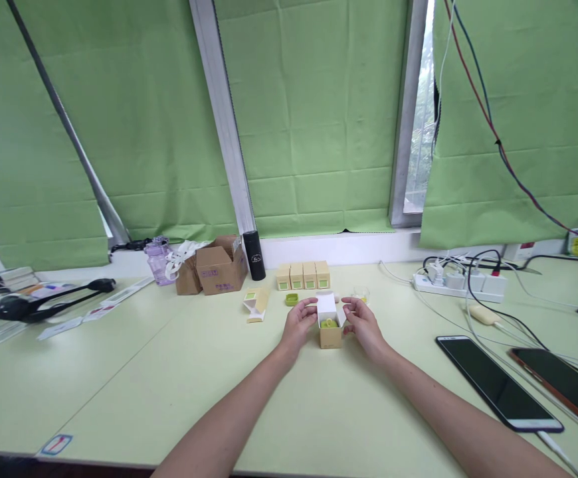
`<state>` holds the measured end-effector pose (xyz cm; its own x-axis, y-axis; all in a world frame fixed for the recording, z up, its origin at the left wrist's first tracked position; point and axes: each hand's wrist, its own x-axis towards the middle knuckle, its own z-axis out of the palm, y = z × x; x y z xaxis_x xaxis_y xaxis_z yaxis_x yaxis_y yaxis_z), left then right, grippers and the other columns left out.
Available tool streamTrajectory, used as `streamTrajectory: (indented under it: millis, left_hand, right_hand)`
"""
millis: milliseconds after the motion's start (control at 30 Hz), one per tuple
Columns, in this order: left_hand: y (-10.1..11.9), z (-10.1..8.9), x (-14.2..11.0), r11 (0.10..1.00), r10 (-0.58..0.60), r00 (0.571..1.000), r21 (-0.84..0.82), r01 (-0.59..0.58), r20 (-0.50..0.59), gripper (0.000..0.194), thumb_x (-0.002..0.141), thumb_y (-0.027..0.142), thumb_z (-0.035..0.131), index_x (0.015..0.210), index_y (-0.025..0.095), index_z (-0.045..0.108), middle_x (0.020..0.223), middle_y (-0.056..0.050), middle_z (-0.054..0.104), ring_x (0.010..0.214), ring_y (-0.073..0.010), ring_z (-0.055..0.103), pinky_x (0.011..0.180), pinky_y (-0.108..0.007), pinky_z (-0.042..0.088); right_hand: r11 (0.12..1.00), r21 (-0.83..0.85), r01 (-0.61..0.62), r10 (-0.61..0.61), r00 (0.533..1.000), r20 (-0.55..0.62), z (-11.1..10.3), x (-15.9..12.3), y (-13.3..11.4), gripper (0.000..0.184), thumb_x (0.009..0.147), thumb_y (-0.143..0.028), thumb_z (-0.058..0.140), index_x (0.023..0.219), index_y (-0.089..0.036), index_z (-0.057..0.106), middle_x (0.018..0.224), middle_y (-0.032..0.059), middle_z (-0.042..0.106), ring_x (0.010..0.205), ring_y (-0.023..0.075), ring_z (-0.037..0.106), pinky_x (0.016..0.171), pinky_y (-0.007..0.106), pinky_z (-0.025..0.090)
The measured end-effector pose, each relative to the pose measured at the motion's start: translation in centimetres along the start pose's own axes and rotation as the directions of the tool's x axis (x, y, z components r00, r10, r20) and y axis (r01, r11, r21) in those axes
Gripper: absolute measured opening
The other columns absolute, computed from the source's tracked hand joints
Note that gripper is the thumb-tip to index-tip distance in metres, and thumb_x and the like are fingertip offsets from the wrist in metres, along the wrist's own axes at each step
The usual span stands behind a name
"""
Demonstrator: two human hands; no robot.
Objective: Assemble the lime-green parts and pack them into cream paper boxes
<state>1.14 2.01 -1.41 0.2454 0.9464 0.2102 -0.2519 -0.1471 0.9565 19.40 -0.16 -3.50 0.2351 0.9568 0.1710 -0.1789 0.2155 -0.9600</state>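
Note:
A small cardboard box [330, 338] stands on the table in front of me with its white-lined lid raised and side flaps spread. Inside sits something yellow-green [328, 323], its kind hard to make out. My left hand [299, 325] has its curved fingers at the box's left side, by the lid. At the opposite side, my right hand [365, 326] pinches around the right flap. Just beyond my left hand lies a small green container [291, 299]. A clear item [361, 293] is partly hidden behind my right hand.
Behind the hands, several closed small boxes [303, 275] form a row. An opened box [256, 305] lies to their left. Farther left are a larger carton [222, 269], a black bottle [254, 255] and a purple jug [159, 262]. Phones [498, 382], cables and a power strip [461, 285] occupy the right.

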Motion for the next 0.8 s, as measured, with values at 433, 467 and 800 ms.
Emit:
streamTrajectory:
  millis: [433,467,800]
  left_hand:
    - [-0.6,0.5,-0.2,0.998,-0.042,0.999,0.051,0.040,0.032,0.065,0.068,0.041,0.090,0.119,0.021,0.056,0.098,-0.009,0.074,0.092,-0.0231,0.070,0.088,-0.036,0.049]
    - [-0.7,0.5,-0.1,0.998,-0.046,0.998,0.054,0.044,0.035,0.065,0.068,0.040,0.090,0.120,0.021,0.055,0.099,-0.009,0.074,0.092,-0.0233,0.070,0.088,-0.036,0.049]
    - [-1.3,0.3,-0.1,0.994,-0.064,0.997,0.096,0.059,0.050,0.058,0.076,0.029,0.082,0.124,0.023,0.050,0.107,-0.009,0.074,0.097,-0.0227,0.070,0.092,-0.038,0.049]
  right_hand:
    - [0.997,0.054,-0.054,0.053,0.998,0.017,0.1,-0.2,-0.4,0.046,0.064,-0.042,0.072,0.105,-0.025,0.061,0.090,0.0004,0.056,0.073,0.0172,0.057,0.053,0.028,0.050]
    - [0.997,0.057,-0.055,0.054,0.998,0.016,0.1,-0.2,-0.4,0.046,0.064,-0.041,0.072,0.105,-0.025,0.062,0.090,0.0005,0.056,0.073,0.0172,0.057,0.053,0.029,0.050]
    - [0.991,0.102,-0.083,0.079,0.996,0.036,0.1,-0.2,-0.4,0.044,0.063,-0.034,0.070,0.106,-0.025,0.063,0.093,0.0017,0.057,0.077,0.0193,0.060,0.053,0.029,0.051]
